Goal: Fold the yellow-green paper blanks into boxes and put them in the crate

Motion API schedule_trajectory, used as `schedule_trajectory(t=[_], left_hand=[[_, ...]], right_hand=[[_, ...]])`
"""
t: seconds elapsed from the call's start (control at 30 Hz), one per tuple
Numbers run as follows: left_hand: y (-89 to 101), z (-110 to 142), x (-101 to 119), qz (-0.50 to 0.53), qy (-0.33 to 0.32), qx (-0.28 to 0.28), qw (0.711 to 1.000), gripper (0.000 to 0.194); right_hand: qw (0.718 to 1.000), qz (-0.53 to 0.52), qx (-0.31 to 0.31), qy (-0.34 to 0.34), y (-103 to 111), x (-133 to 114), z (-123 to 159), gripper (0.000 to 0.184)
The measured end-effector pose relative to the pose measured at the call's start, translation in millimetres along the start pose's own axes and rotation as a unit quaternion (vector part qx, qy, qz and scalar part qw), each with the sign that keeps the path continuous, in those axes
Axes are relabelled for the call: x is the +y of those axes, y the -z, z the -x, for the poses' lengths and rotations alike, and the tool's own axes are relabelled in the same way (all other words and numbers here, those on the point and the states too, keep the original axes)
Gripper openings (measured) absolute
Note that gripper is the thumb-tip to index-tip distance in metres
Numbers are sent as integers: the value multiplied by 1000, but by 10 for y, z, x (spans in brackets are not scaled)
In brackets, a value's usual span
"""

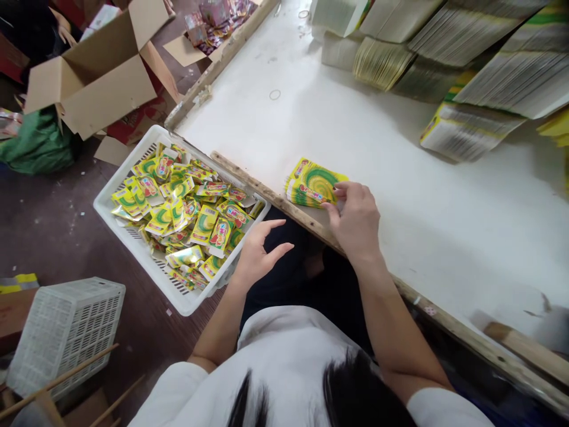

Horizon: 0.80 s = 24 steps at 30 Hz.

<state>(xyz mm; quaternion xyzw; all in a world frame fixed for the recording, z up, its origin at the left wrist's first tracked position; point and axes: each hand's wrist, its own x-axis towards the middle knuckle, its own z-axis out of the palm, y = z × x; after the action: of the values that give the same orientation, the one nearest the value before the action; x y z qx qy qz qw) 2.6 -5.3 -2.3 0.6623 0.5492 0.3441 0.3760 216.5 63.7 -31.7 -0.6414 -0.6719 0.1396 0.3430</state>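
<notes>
A small fanned stack of flat yellow-and-green printed cartons (311, 181) lies on the white tabletop, close to its wooden edge. My right hand (356, 214) is at the right end of this stack, with thumb and forefinger closed on its edge; how many cartons they grip is hidden. My left hand (261, 252) hovers off the table edge with thumb and fingers apart, holding nothing. Beside it is a white plastic basket (133, 261), filled with folded small boxes (205, 224) in the same yellow and green print.
Bundles of flat cartons (478, 121) are piled at the table's far right. A wooden strip (267, 194) edges the table (249, 127). On the floor to the left are an open cardboard box (106, 71), a green sack (42, 142) and another white basket (71, 332). A person's hand shows top left.
</notes>
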Motion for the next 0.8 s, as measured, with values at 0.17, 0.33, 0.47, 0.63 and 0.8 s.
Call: schedule_trajectory(t=[0.17,0.33,0.47,0.63,0.8], left_hand=[[-25,19,15,17,5,-5,1000,42],[-33,27,23,38,7,-3,999,41],[-39,27,8,68,29,-8,997,45],[-113,14,0,238,46,35,970,65],[-76,-55,143,380,51,184,905,63]], right_hand=[[1000,0,17,3,-5,-49,-14,29],[997,-67,30,-7,-17,-60,3,28],[985,-162,43,-48,99,-178,42,29],[940,-326,-101,-17,239,-597,217,30],[885,-414,-212,18,108,-808,420,24]])
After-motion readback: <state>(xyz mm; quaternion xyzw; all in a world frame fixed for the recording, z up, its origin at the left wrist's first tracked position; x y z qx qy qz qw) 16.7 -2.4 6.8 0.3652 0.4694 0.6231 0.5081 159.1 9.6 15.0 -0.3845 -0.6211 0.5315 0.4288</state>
